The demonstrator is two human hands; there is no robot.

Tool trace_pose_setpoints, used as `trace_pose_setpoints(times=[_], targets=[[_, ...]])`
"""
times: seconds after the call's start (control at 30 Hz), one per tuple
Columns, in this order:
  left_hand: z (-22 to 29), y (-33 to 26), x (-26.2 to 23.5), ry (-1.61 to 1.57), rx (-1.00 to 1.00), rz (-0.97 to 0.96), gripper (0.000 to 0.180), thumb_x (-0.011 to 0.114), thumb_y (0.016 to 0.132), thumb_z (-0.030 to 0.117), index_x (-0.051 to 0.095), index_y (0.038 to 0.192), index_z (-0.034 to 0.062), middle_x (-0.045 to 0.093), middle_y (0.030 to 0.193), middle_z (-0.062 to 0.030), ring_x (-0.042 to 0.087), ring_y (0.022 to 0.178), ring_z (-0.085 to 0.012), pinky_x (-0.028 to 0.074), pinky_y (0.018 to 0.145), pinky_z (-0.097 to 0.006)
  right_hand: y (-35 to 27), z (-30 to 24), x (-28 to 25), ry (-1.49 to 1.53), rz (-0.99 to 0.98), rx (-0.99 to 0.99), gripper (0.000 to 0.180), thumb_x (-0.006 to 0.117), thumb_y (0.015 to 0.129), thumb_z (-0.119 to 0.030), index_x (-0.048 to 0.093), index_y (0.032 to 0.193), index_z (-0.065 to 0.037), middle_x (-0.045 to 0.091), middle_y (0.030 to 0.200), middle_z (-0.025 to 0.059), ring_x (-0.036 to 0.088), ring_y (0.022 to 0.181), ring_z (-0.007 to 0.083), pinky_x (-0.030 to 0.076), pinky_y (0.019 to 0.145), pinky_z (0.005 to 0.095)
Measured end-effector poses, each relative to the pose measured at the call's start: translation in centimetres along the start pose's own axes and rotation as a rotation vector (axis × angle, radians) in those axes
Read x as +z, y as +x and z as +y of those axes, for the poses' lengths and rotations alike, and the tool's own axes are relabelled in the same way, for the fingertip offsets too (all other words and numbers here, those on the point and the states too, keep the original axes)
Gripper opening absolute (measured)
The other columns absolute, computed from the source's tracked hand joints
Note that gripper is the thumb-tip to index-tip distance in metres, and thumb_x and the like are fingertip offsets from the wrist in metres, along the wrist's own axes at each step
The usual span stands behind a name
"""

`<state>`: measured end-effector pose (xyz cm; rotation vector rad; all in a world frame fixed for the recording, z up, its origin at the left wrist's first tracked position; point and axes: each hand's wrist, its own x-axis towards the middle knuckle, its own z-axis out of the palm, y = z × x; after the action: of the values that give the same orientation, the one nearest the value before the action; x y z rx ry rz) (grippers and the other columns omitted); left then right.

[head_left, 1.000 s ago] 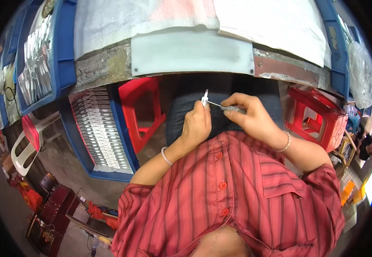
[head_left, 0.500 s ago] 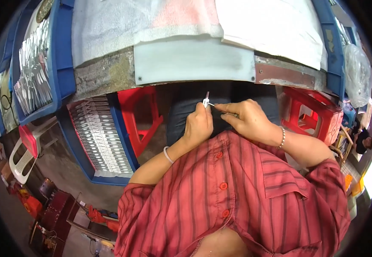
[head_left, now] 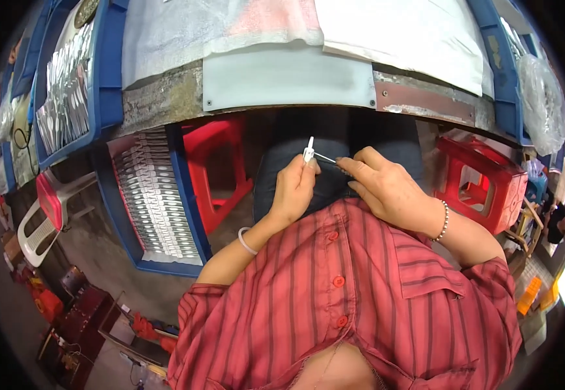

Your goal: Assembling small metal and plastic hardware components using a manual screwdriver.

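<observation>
My left hand [head_left: 293, 190] is closed, pinching a small white plastic piece [head_left: 308, 153] with a narrow tip pointing up, away from me. In my right hand [head_left: 392, 192], thumb and fingers are closed on a thin metal rod [head_left: 325, 158]. The rod's far end meets the side of the white piece; its near end disappears under my fingers. Both hands are above my lap, just short of the table's front edge. A pale plate [head_left: 289, 78] is screwed on along that edge.
At my left, a blue crate [head_left: 141, 265] holds rows of thin silver-and-white pieces. Another blue crate [head_left: 105, 71] of similar pieces stands farther left. Red stools [head_left: 208, 172] are under the table. Cloths [head_left: 399, 39] cover the tabletop. A clear plastic bag [head_left: 542, 104] hangs at right.
My right hand has moved slightly right, away from my left, and more of the rod shows. The white piece now points more upright. The whole view has shifted a little.
</observation>
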<state>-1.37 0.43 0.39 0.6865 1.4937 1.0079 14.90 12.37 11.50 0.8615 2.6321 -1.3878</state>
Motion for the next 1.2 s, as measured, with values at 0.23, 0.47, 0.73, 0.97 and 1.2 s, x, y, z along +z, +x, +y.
trace_pose_setpoints(times=[0.23,0.47,0.73,0.97,1.2], targets=[[-0.2,0.0,0.2,0.014,0.004,-0.006,0.025,0.044,0.100,0.022,0.052,0.085,0.0033,0.042,0.059,0.0037,0.037,0.047,-0.0028,0.029,0.041,-0.020,-0.1,0.9,0.7,0.008,0.007,0.013,0.039,0.059,0.080,0.003,0.054,0.119,0.001,0.054,0.095,0.0177,0.059,0.078,0.0338,0.050,0.066,0.0374],[0.4,0.3,0.4,0.259,0.170,0.065,0.020,0.047,0.095,0.012,0.052,0.082,-0.0017,0.055,0.061,-0.0191,0.059,0.056,-0.0354,0.041,0.050,-0.041,1.2,2.8,1.6,0.433,0.039,0.169,0.033,0.054,0.087,-0.011,0.057,0.117,0.002,0.060,0.083,0.0149,0.053,0.054,0.0206,0.043,0.047,0.0271],[0.2,1.0,0.7,0.449,0.245,0.126,0.016,0.048,0.094,0.010,0.047,0.084,-0.0025,0.058,0.067,-0.0239,0.060,0.066,-0.0431,0.043,0.053,-0.048,2.6,3.6,2.9,0.704,0.113,0.336,0.019,0.065,0.080,-0.006,0.064,0.098,0.002,0.067,0.087,0.0178,0.065,0.069,0.0310,0.050,0.062,0.0353],[-1.1,0.7,0.9,0.290,0.291,0.097,0.016,0.048,0.094,0.009,0.048,0.083,-0.0025,0.059,0.068,-0.0224,0.061,0.064,-0.0413,0.045,0.052,-0.045,3.3,0.0,1.0,-0.739,-0.247,-0.215,0.050,0.059,0.074,-0.012,0.058,0.124,-0.006,0.058,0.066,0.0124,0.060,0.055,0.0281,0.049,0.047,0.0335],[-1.3,1.8,0.2,0.386,0.335,0.114,0.016,0.049,0.093,0.008,0.045,0.082,-0.0027,0.054,0.060,-0.0243,0.057,0.056,-0.0434,0.041,0.047,-0.048,4.4,1.8,1.0,-0.201,-0.187,0.087,0.043,0.062,0.075,-0.008,0.062,0.118,-0.002,0.065,0.075,0.0196,0.061,0.058,0.0350,0.048,0.054,0.0393]])
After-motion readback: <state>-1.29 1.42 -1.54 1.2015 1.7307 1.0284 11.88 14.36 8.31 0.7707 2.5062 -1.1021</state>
